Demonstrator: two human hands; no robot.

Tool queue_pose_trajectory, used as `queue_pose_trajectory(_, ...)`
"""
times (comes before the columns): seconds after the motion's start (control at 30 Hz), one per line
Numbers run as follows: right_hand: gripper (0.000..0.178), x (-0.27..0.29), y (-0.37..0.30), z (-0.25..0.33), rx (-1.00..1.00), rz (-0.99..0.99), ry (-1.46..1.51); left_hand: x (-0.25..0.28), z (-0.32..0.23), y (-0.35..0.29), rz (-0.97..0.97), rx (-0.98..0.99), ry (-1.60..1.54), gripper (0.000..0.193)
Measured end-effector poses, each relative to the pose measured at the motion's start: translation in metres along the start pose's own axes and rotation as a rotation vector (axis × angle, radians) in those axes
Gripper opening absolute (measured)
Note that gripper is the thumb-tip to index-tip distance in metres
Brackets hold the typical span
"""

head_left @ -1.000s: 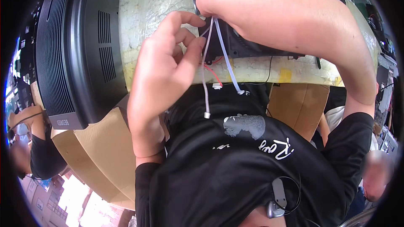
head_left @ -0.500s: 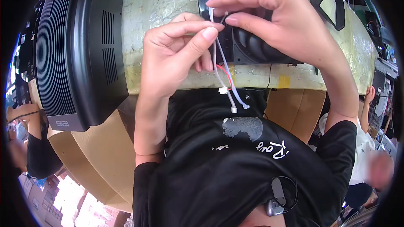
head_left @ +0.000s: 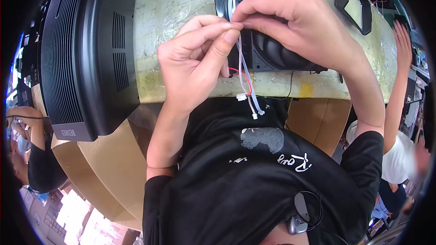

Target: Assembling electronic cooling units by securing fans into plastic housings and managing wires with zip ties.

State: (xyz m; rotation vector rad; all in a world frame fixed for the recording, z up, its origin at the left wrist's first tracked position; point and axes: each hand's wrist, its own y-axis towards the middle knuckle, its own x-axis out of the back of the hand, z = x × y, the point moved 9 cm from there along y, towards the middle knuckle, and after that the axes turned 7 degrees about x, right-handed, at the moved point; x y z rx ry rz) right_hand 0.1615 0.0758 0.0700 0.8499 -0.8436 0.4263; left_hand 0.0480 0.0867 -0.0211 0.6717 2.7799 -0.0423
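Note:
A bundle of thin white wires (head_left: 240, 52) hangs from a black fan unit (head_left: 272, 54) on the table. My left hand (head_left: 195, 54) is closed, pinching the wires between thumb and forefinger. From the other side my right hand (head_left: 299, 22) pinches at the same spot, its fingertips touching the left ones; which strand it grips is hidden. Below the hands dangle a red wire (head_left: 248, 80), a small white connector (head_left: 241, 96) and another white wire end with a plug (head_left: 255, 116). Both hands cover part of the fan unit.
A large black slatted housing (head_left: 91, 54) stands at the left of the table (head_left: 172, 0). A black frame (head_left: 356, 7) lies at the far right. Cardboard boxes (head_left: 104, 168) sit below the table edge. Other people's arms (head_left: 399, 59) show at both sides.
My right hand's thumb and forefinger have closed together and moved in to meet my left fingertips at the wires. At the right, another person's arm has reached farther forward over the table edge.

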Motion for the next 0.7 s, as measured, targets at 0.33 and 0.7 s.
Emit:
queue_pose_trajectory(0.33,0.011,0.012,0.005,0.018,0.292,-0.064,0.069,0.008,0.022,0.004,-0.05,0.252,-0.222,0.028)
queue_pose_trajectory(0.7,0.013,0.01,0.0,0.02,0.365,-0.063,0.023,0.005,0.024,0.004,-0.024,0.281,-0.227,0.032)
